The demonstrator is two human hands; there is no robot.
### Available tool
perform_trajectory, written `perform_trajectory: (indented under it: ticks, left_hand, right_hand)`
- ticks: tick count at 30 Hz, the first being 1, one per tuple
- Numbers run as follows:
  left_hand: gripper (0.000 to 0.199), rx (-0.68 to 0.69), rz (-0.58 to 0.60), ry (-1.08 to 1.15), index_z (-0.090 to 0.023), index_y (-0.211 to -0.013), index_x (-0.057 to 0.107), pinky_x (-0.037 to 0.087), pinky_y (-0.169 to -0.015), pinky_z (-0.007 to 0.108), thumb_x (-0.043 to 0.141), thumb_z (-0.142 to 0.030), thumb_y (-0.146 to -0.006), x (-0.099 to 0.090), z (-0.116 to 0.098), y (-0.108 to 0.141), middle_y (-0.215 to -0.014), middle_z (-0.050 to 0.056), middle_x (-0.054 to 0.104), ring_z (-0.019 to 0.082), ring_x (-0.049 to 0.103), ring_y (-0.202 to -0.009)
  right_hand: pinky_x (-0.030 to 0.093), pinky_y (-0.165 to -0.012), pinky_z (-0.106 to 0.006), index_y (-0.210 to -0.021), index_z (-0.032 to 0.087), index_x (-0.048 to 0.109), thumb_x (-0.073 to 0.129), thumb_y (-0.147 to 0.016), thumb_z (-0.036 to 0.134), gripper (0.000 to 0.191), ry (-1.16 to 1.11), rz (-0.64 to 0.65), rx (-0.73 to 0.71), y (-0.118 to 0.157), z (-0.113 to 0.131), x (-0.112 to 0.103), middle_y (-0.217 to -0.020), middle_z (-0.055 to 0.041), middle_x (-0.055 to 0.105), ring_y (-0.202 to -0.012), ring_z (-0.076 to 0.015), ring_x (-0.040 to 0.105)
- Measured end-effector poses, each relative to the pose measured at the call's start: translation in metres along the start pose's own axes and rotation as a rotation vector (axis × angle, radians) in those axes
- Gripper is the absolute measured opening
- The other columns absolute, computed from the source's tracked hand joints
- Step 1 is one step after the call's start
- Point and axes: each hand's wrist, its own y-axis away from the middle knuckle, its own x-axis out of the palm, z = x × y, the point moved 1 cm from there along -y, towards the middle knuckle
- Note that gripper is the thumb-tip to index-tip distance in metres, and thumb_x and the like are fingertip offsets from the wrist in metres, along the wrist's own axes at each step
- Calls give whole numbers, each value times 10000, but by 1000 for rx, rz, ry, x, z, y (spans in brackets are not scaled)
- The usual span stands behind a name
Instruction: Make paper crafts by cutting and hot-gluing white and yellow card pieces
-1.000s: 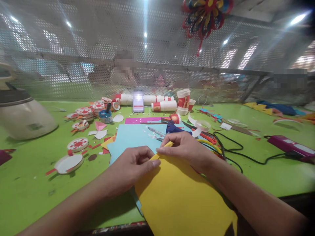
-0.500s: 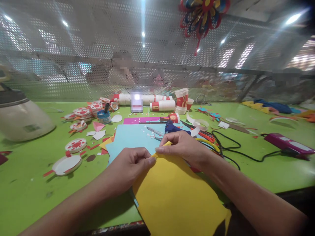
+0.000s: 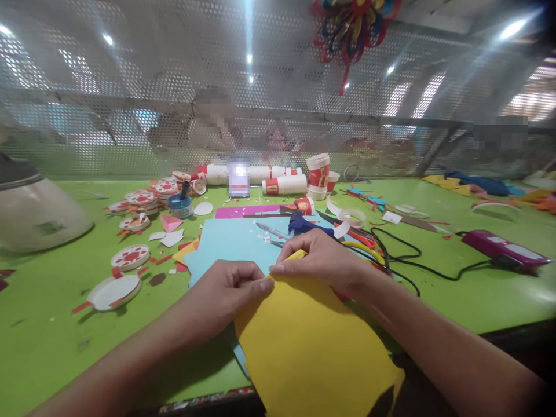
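A yellow sheet of paper [image 3: 315, 341] hangs over the table's front edge, its top edge folded over in a narrow strip. My left hand [image 3: 232, 289] pinches that folded edge between thumb and fingers. Close beside it, my right hand [image 3: 319, 260] grips the same edge a little farther along, thumb on the near side. Under and behind the sheet lies light blue paper [image 3: 230, 240]. A blue glue gun [image 3: 304, 223] rests just beyond my right hand, with a pen-like tool [image 3: 271, 230] to its left.
Paper-cup crafts [image 3: 115, 292] and a blue jar [image 3: 180, 205] stand on the left, near a large pale container [image 3: 41, 211]. Stacked paper cups [image 3: 284, 185] and a lit phone [image 3: 238, 178] are at the back. Black cables lead to a purple power strip [image 3: 506, 249] on the right.
The view has shifted slightly, moving the table items a little left. Both hands keep their pinch on the yellow paper's folded edge, with hardly any movement.
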Motion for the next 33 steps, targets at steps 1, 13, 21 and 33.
perform_trajectory:
  ticks: [1,13,21,33]
  left_hand:
    - [345,-8,13,15,-146,-737,601,360,-547,248,514,-471,-811,-1,1,0,-686,21,605,141,523,-620]
    - [321,-94,77,218,-135,-681,592,380,-520,211,628,-446,-753,-6,-2,2,-594,-9,579,88,488,-521]
    - [304,-65,135,248,-134,-731,610,452,-574,245,594,-431,-790,-8,0,3,-630,30,674,142,618,-553]
    - [318,14,193,177,-180,-1108,621,468,-702,275,565,-268,-808,-16,-7,6,-806,33,695,148,625,-689]
  right_hand:
    - [380,-452,-211,-648,137,681,775,-600,350,238,-10,1,11,0,1,-1,-558,2,590,-493,-99,499]
    - [392,-432,-188,-602,142,659,780,-592,272,178,-88,-32,-14,-1,3,-11,-533,16,592,-477,-85,523]
    - [420,-431,-206,-599,141,648,810,-559,331,253,-160,-89,39,0,6,-20,-517,6,600,-452,-94,536]
    - [411,-418,-199,-613,136,644,795,-560,304,232,-191,-83,37,-4,4,-25,-502,9,602,-438,-94,534]
